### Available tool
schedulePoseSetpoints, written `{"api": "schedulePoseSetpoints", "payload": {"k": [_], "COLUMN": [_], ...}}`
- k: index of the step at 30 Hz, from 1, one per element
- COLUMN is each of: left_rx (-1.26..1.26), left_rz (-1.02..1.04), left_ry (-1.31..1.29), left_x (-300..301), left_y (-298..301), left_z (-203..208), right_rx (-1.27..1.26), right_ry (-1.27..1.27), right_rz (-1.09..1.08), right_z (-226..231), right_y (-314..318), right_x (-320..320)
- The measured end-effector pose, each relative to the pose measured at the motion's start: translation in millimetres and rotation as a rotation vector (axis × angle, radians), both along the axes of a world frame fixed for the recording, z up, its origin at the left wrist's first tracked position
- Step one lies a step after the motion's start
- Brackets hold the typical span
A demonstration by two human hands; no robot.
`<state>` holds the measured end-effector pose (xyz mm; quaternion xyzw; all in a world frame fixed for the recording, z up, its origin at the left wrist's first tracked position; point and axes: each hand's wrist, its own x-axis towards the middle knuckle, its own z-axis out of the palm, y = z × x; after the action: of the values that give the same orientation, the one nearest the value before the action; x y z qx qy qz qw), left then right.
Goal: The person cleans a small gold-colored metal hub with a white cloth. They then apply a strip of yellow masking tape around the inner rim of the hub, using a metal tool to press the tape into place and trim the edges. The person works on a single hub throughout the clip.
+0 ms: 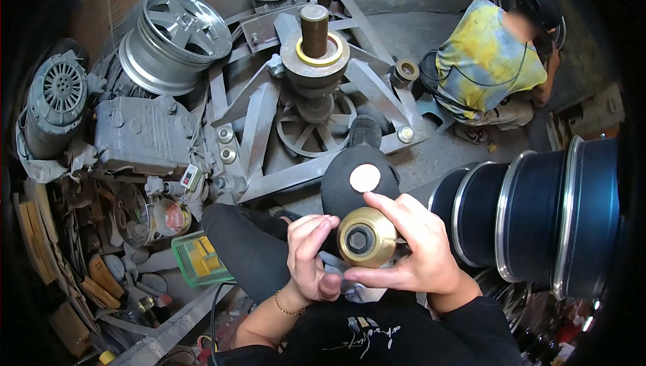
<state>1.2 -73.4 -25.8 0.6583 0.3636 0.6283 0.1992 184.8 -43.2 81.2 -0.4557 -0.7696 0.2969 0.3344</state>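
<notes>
A gold-coloured rounded metal piece [381, 233] with a dark hex-socket bolt in its middle is held in front of my chest. My right hand [424, 248] grips it from the right, fingers over the far side and thumb along the near side. Cupped at its left side is my left hand [309, 255], its fingers bent and thumb apart, with nothing visible between them. The left fingertips come close to the piece; whether they touch it is unclear. Beyond my knees stands a steel frame machine [262, 124] with a threaded upright shaft [314, 33] and a yellow-edged ring [311, 56].
A silver wheel rim [161, 50], a motor [60, 87] and a grey gearbox [145, 134] stand at left. A green basket [182, 258] sits below them. Dark blue rims [531, 211] are stacked at right. Another person [481, 63] crouches at the far right.
</notes>
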Motion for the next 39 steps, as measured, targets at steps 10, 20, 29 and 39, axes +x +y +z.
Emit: {"api": "schedulePoseSetpoints", "payload": {"k": [10, 20, 29, 39], "left_rx": [0.051, -0.076, -0.137, -0.174], "left_rz": [0.024, -0.292, -0.138, -0.157], "left_ry": [0.101, -0.088, 0.278, 0.201], "left_x": [-1.0, -5.1, -7.5, -2.2], "left_y": [5.3, 20.7, 51.5, 54.5], "left_z": [25.8, 31.7, 23.9, 7.4], "right_rx": [-0.096, -0.151, -0.045, -0.109], "right_ry": [0.150, 0.150, 0.376, 0.439], "right_rz": [0.154, 0.288, -0.282, -0.419], "right_z": [-3.8, -4.3, -36.9, -68.9], "right_y": [3.8, 11.2, 9.8, 17.9], "right_x": [9.7, 21.5, 45.9, 90.8]}}
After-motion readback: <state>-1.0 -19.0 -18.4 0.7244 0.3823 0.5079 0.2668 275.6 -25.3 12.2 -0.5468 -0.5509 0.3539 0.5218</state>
